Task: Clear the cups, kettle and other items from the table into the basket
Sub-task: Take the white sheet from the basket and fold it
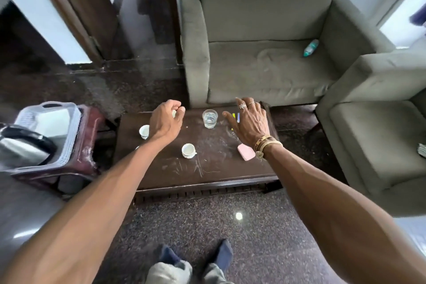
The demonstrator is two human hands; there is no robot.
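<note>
Fingers [176,108] of the left hand [164,120] curl in over something white at the far side of the table [216,168]. Probably a third cup, but the palm covers nearly all of it, so I cannot tell whether it is gripped. Over on the other side, the right hand [247,122] hovers with its fingers spread wide, holding nothing, just beside the glass of water [210,118].

Now the score so far. The kettle [23,145] already lies in the basket [71,140], which sits on a dark red stool [90,145] left of the table. That much looks done. Left on the table: one white cup [144,131] near the left wrist, another cup [188,151] closer to the front edge, the glass, and a pink pad [246,151] tucked against the right wrist.

Something yellow and blue [236,117] peeks out under the right palm, too hidden to name. The basket's near end is cut off at the frame edge, so whatever else it holds is anyone's guess.
</note>
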